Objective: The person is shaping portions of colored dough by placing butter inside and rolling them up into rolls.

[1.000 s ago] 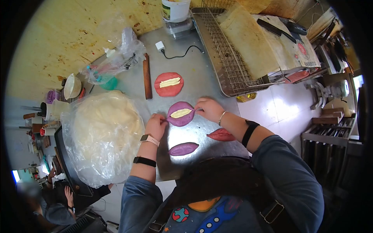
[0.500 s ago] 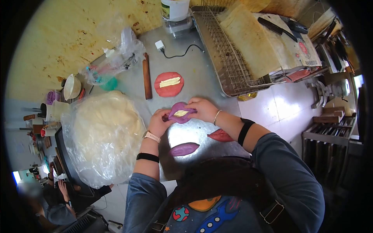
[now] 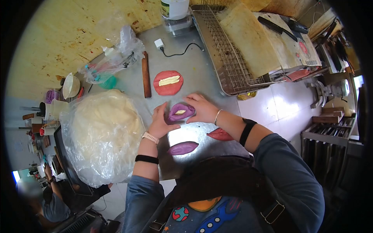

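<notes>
You're pressing the purple dough (image 3: 187,109) between both hands on the table (image 3: 202,77) — left hand (image 3: 161,120), right hand (image 3: 202,108) half-curled, gripping its edges around the yellow filling (image 3: 180,112).

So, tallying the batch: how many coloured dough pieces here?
4: open red round farthest away; purple piece between left hand and right hand; closed purple piece nearer the body; closed red piece beside the right forearm.

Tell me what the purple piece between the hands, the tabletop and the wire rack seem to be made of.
Purple piece: soft matte dough, likely; its edges fold up around a pale filling.
Tabletop: sheet metal, probably stainless steel; grey, with a bright glare patch.
Wire rack: metal wire, a thin silvery grid.
</notes>
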Available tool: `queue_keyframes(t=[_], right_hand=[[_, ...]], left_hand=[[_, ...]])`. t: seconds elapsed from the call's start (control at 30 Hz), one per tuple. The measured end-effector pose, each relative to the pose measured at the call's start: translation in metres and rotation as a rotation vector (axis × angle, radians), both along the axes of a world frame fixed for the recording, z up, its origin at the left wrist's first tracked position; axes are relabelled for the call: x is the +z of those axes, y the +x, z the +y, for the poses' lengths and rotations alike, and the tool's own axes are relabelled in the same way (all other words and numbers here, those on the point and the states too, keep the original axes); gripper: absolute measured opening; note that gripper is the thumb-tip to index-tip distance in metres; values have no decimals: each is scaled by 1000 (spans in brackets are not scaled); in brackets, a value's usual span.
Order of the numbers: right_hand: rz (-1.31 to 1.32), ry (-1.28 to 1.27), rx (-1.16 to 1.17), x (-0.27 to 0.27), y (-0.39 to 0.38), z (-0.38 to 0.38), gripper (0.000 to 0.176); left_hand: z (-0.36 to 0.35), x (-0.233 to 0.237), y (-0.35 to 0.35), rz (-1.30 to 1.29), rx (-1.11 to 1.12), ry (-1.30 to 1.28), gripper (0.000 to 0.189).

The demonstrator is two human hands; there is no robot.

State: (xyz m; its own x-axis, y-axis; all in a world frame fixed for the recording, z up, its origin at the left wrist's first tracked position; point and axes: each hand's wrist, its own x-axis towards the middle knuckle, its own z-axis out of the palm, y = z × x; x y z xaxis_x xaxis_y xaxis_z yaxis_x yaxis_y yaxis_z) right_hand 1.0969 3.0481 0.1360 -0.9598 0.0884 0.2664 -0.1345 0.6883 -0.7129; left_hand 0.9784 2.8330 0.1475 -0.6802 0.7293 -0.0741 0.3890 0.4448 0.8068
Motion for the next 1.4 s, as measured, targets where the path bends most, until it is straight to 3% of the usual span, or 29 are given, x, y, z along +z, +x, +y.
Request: queue_keyframes(t=[0.1, 0.33, 0.53, 0.6, 0.7, 0.77, 0.83, 0.97, 1.07, 1.17, 1.27, 1.4], right_hand=[[-63, -44, 83, -4, -11, -7, 53], [-9, -40, 28, -3, -4, -17, 21], [84, 162, 76, -14, -7, -18, 16], [133, 251, 98, -10, -6, -14, 20], [130, 16, -6, 5, 7, -7, 27], [70, -49, -17, -3, 14, 4, 33], [11, -93, -15, -12, 16, 4, 31], [-75, -117, -1, -14, 7, 1, 19], [-71, -93, 5, -18, 5, 1, 16], [-118, -143, 28, -17, 6, 7, 15], [-29, -125, -91, -11, 12, 12, 13], [-85, -218, -70, -20, 14, 15, 13]], left_hand=[[12, -14, -4, 85, -159, 49, 77], [15, -8, 12, 123, -69, 89, 38], [19, -12, 18, 530, -91, 16, 25], [17, -17, 19, 502, -60, 23, 30], [18, -13, 26, 311, 175, 215, 38], [11, -13, 26, 213, 212, 232, 43], [-6, -20, 14, 204, 65, 90, 49], [-2, -28, 17, 152, 120, 69, 29], [1, -33, 14, 338, 92, -1, 22], [-1, -37, 11, 289, 83, -3, 26], [3, 2, 22, 11, 269, 130, 29], [-14, -20, 13, 231, 93, -12, 30]])
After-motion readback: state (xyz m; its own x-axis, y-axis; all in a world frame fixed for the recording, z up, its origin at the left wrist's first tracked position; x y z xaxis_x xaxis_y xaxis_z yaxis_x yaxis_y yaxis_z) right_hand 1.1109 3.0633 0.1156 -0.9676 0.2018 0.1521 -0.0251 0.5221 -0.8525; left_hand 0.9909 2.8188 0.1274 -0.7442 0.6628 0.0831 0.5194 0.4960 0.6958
